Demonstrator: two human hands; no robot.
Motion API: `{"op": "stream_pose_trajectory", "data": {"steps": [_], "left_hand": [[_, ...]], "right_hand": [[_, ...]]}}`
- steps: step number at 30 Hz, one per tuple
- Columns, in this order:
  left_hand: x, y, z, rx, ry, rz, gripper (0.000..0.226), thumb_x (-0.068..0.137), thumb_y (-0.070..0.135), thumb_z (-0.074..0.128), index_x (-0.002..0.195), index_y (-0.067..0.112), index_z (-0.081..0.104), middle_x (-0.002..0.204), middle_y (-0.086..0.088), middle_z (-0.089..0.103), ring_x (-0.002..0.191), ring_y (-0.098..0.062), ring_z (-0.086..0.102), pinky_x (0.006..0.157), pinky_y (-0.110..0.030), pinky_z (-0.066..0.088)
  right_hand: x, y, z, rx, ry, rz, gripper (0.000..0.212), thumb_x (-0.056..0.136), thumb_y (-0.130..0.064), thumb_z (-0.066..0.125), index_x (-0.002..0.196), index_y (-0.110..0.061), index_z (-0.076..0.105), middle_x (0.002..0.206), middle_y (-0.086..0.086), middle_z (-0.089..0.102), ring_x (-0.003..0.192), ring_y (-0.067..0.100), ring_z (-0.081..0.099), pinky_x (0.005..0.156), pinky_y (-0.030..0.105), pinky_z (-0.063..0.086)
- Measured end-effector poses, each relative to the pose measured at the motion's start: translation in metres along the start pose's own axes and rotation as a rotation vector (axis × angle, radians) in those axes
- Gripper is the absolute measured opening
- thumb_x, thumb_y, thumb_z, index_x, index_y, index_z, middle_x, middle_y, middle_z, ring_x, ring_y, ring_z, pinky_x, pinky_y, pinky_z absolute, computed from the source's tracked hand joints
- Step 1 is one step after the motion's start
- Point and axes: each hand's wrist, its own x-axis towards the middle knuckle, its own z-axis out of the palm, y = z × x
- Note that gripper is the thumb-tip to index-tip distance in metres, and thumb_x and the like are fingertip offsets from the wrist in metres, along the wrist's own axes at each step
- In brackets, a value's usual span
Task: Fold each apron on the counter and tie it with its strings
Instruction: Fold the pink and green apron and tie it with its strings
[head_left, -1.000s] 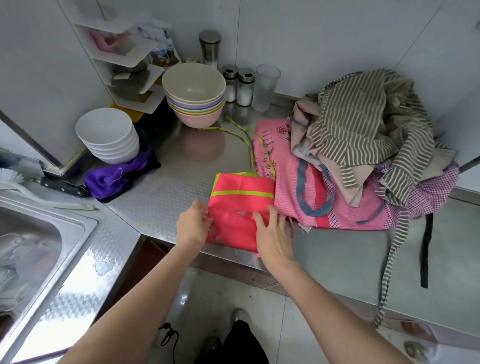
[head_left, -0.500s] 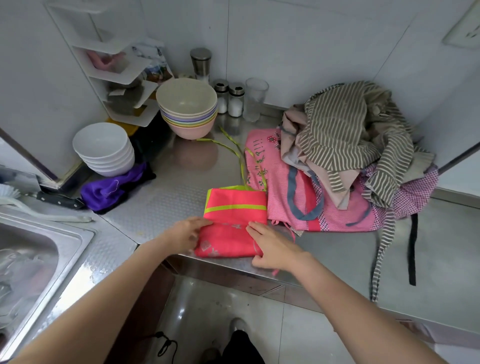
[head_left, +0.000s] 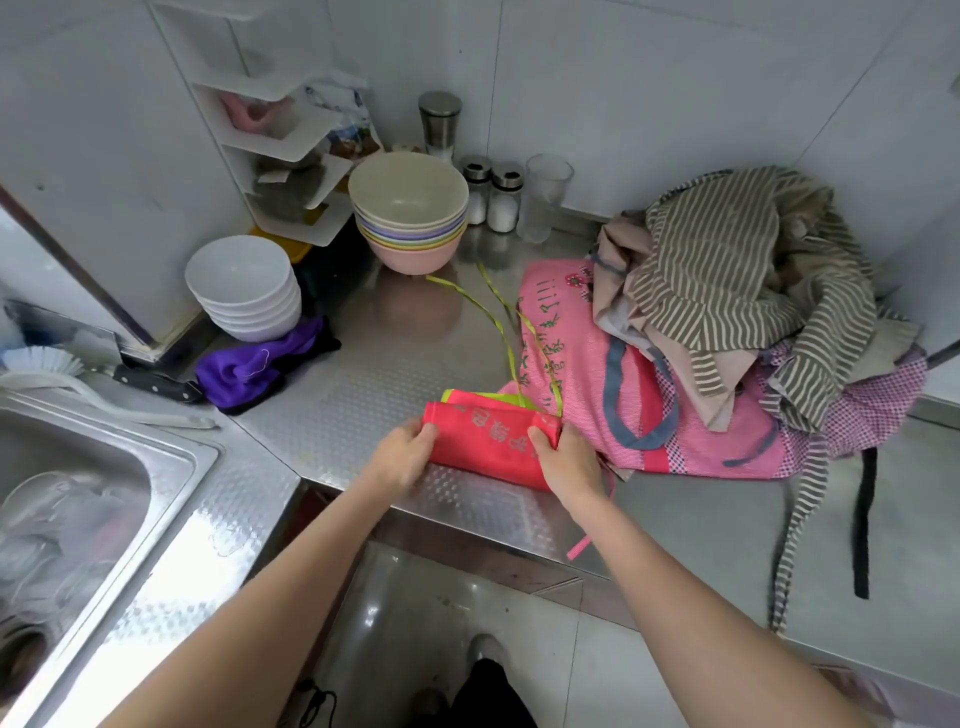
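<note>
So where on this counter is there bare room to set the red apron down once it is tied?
Bare steel lies between the purple cloth, the stacked coloured bowls and the red apron, crossed only by its green strings. More lies at the right front, beside the black strap. The back right is crowded with the apron pile.

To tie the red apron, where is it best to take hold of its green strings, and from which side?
Probably pinch the green strings just behind the red apron, where they leave its far edge, reaching from the right. There they lie loose and bare on the counter.

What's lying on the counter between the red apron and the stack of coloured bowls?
In the head view, only the yellow-green strings trail across bare steel from the red apron toward the coloured bowls.
</note>
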Motion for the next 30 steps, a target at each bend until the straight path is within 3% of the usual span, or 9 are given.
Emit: {"op": "stream_pose_trajectory", "data": {"steps": [2, 3, 9, 14, 19, 24, 26, 28, 30], "left_hand": [[0.002, -0.003, 0.012, 0.457, 0.145, 0.102, 0.041, 0.098, 0.036, 0.040, 0.109, 0.000, 0.056, 0.111, -0.025, 0.061, 0.109, -0.039, 0.054, 0.084, -0.037, 0.040], [0.002, -0.002, 0.015, 0.548, 0.200, 0.121, 0.045, 0.099, 0.037, 0.036, 0.114, -0.002, 0.054, 0.114, -0.025, 0.061, 0.111, -0.039, 0.053, 0.088, -0.038, 0.039], [0.012, -0.006, 0.029, 0.667, 0.291, 0.086, 0.044, 0.101, 0.035, 0.026, 0.118, 0.005, 0.055, 0.114, -0.021, 0.062, 0.109, -0.038, 0.056, 0.087, -0.041, 0.043], [0.015, -0.015, 0.026, 0.598, 0.327, 0.086, 0.042, 0.101, 0.037, 0.028, 0.116, 0.011, 0.057, 0.111, -0.020, 0.063, 0.105, -0.039, 0.057, 0.084, -0.040, 0.044], [0.014, -0.013, 0.015, 0.502, 0.207, 0.127, 0.044, 0.097, 0.046, 0.033, 0.107, 0.007, 0.052, 0.106, -0.023, 0.063, 0.106, -0.040, 0.056, 0.082, -0.040, 0.040], [0.011, -0.007, 0.029, 0.912, 0.181, 0.111, 0.046, 0.099, 0.042, 0.030, 0.122, 0.003, 0.036, 0.115, -0.020, 0.061, 0.108, -0.037, 0.059, 0.084, -0.042, 0.044], [0.016, 0.000, 0.029, 0.930, 0.150, 0.077, 0.043, 0.100, 0.039, 0.030, 0.123, 0.003, 0.035, 0.119, -0.018, 0.059, 0.111, -0.035, 0.057, 0.086, -0.041, 0.044], [0.019, 0.007, 0.025, 0.962, 0.142, 0.058, 0.044, 0.098, 0.041, 0.036, 0.124, 0.006, 0.035, 0.124, -0.015, 0.056, 0.118, -0.032, 0.052, 0.090, -0.039, 0.043], [0.021, 0.016, 0.018, 1.129, 0.203, 0.146, 0.050, 0.093, 0.043, 0.047, 0.128, 0.010, 0.033, 0.131, -0.009, 0.047, 0.124, -0.027, 0.042, 0.095, -0.035, 0.039]], "right_hand": [[-0.003, -0.001, -0.001, -0.064, 0.022, 0.004, 0.045, 0.097, -0.038, 0.043, 0.119, 0.001, 0.049, 0.122, 0.022, 0.058, 0.115, 0.035, 0.053, 0.088, 0.038, 0.041], [-0.004, -0.001, -0.001, -0.102, 0.033, 0.008, 0.046, 0.098, -0.038, 0.040, 0.119, 0.002, 0.048, 0.122, 0.022, 0.058, 0.115, 0.036, 0.054, 0.087, 0.037, 0.041], [-0.005, -0.005, 0.006, -0.304, 0.144, 0.099, 0.052, 0.100, -0.044, 0.027, 0.115, 0.000, 0.050, 0.115, 0.019, 0.063, 0.107, 0.034, 0.061, 0.081, 0.037, 0.046], [0.003, -0.008, 0.014, -0.347, 0.159, 0.144, 0.052, 0.101, -0.044, 0.026, 0.116, -0.002, 0.053, 0.114, 0.017, 0.064, 0.107, 0.033, 0.061, 0.081, 0.036, 0.048], [0.011, -0.006, 0.015, -0.336, 0.144, 0.165, 0.054, 0.101, -0.042, 0.025, 0.117, -0.001, 0.056, 0.117, 0.017, 0.063, 0.109, 0.033, 0.060, 0.085, 0.037, 0.047], [0.016, -0.012, 0.003, -0.279, 0.060, 0.211, 0.052, 0.102, -0.040, 0.025, 0.124, -0.001, 0.052, 0.122, 0.017, 0.060, 0.113, 0.033, 0.057, 0.087, 0.037, 0.045], [0.012, -0.012, -0.001, -0.418, 0.169, 0.030, 0.037, 0.098, -0.031, 0.045, 0.122, -0.004, 0.048, 0.112, 0.015, 0.063, 0.102, 0.033, 0.062, 0.075, 0.036, 0.049], [0.008, -0.012, -0.003, -0.643, 0.276, -0.234, 0.038, 0.070, -0.017, 0.078, 0.102, -0.009, 0.061, 0.089, 0.010, 0.064, 0.077, 0.028, 0.064, 0.056, 0.033, 0.050], [0.010, -0.007, 0.003, -0.763, 0.321, -0.453, 0.042, 0.044, -0.009, 0.087, 0.082, -0.010, 0.069, 0.076, 0.007, 0.061, 0.067, 0.026, 0.061, 0.051, 0.033, 0.050]]}}
